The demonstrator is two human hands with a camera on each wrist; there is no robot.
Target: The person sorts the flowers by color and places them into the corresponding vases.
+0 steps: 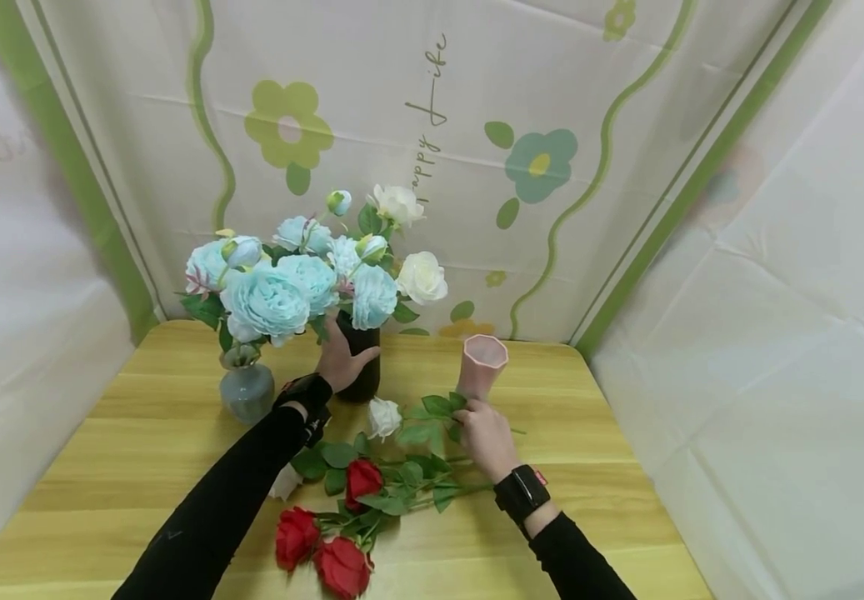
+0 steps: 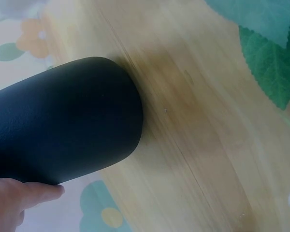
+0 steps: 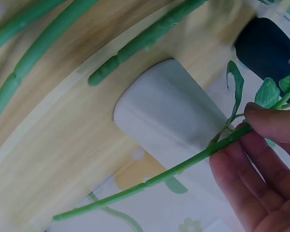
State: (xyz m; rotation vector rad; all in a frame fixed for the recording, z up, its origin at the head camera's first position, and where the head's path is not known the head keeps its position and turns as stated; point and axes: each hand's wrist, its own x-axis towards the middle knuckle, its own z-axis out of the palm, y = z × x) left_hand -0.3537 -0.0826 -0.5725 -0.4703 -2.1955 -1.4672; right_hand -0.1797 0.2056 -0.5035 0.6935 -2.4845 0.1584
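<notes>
My left hand (image 1: pixel 337 362) grips the side of a tall black vase (image 1: pixel 362 385), thumb across its front; the other fingers are mostly hidden. Up close in the left wrist view, the dark vase (image 2: pixel 67 116) has a smooth rounded base. Between thumb and fingers, my right hand (image 1: pixel 487 437) pinches the green stem (image 3: pixel 179 168) of a white rose (image 1: pixel 384 417), whose head points left. Just beyond that hand stands a pink vase (image 1: pixel 481 371) with a faceted rim. White roses (image 1: pixel 422 277) rise above the black vase, close to pale blue flowers (image 1: pixel 265 302).
A grey-blue glass vase (image 1: pixel 247 392) holds the blue flowers at the left. Several red roses (image 1: pixel 343 567) lie at the front of the wooden table (image 1: pixel 574 533), with another white flower (image 1: pixel 285 482) beside my left sleeve. A printed curtain (image 1: pixel 432 108) hangs behind.
</notes>
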